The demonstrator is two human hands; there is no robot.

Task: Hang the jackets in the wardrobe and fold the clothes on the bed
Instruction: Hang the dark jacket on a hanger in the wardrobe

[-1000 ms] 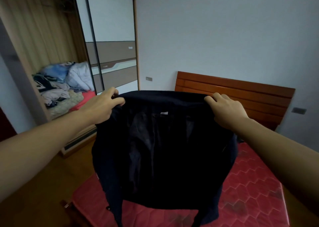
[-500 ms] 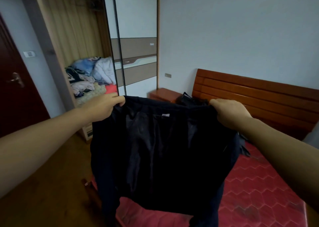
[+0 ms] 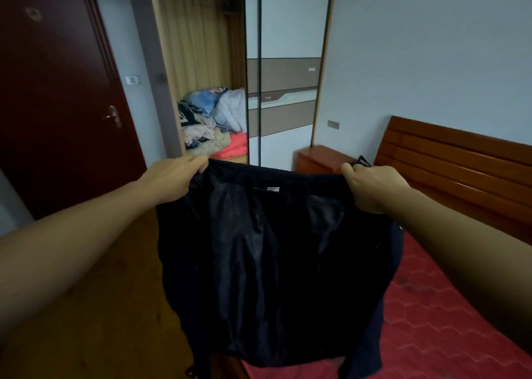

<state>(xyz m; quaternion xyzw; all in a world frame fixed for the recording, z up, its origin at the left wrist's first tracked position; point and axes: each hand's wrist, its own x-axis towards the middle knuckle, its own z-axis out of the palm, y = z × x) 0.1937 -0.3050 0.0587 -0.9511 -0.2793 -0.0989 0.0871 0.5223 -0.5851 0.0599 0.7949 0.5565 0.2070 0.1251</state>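
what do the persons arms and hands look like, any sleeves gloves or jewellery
Both are bare. The left hand and right hand show no gloves, rings or watch, and no sleeve is visible on either forearm up to the frame edge.

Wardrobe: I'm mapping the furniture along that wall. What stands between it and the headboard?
A reddish wooden nightstand stands between the wardrobe and the headboard, as the head view shows; the jacket hides its lower part.
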